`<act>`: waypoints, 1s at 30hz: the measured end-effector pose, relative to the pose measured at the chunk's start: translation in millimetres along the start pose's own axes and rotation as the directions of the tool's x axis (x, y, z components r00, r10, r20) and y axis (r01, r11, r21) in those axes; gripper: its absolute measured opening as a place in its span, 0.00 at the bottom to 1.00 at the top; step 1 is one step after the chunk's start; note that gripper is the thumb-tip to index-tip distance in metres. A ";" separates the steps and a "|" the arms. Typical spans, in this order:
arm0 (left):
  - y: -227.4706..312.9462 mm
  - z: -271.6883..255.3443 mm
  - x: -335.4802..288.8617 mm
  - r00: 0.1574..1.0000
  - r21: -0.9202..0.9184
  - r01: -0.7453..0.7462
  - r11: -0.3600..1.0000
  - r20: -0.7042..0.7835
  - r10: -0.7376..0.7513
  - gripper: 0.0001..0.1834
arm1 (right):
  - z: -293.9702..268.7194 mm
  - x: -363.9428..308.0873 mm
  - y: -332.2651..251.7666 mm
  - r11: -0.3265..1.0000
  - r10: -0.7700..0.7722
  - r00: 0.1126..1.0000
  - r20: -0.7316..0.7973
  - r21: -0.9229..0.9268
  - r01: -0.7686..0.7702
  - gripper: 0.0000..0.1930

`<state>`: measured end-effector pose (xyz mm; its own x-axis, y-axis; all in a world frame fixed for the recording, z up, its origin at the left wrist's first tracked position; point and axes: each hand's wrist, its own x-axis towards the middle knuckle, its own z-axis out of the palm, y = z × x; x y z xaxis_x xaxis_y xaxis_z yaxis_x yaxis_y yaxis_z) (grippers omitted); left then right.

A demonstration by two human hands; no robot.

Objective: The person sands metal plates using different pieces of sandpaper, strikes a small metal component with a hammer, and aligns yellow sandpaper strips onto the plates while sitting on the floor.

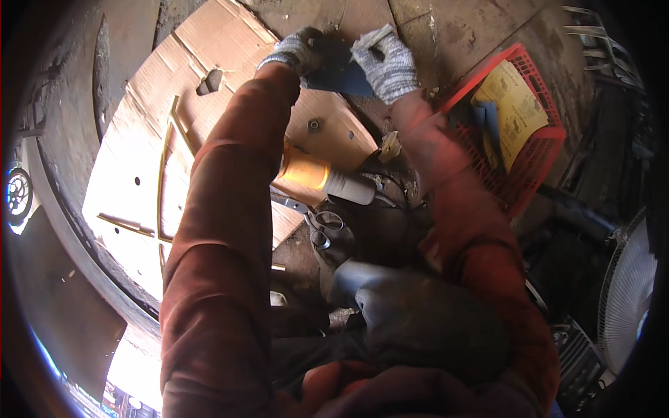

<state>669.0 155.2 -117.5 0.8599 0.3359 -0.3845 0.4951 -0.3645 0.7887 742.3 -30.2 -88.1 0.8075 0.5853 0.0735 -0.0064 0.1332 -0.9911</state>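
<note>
A dark blue sheet (340, 73), probably sandpaper, is stretched between my two hands at the far middle. My left hand (296, 52), in a grey-white knitted glove, grips its left edge with curled fingers. On the other side, my right hand (387, 66), gloved alike, pinches near the right edge, thumb bent toward the fingers. The fingertips of both hands are partly hidden. Below the hands lies a power tool with an orange-yellow body (306, 171) and a grey end (352, 187), partly behind my left forearm.
Flattened cardboard (230, 49) lies on the left, bearing a thin brass-coloured frame (162, 188). A red plastic basket (550, 143) at right holds yellow-backed paper (512, 104). Metal rings resembling scissor handles (327, 223) lie before my knee. A fan (631, 285) stands at far right.
</note>
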 end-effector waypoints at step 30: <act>59.2 -53.1 -28.5 0.958 0.360 -0.285 0.888 0.150 0.246 0.30 | 3.6 4.3 -14.2 0.687 0.046 0.986 0.161 -0.721 0.086 0.13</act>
<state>667.2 170.2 -34.4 0.9640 0.1017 -0.2458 0.2398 -0.7324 0.6372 743.8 -26.7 -73.3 0.7007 0.7120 0.0452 0.4908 -0.4350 -0.7549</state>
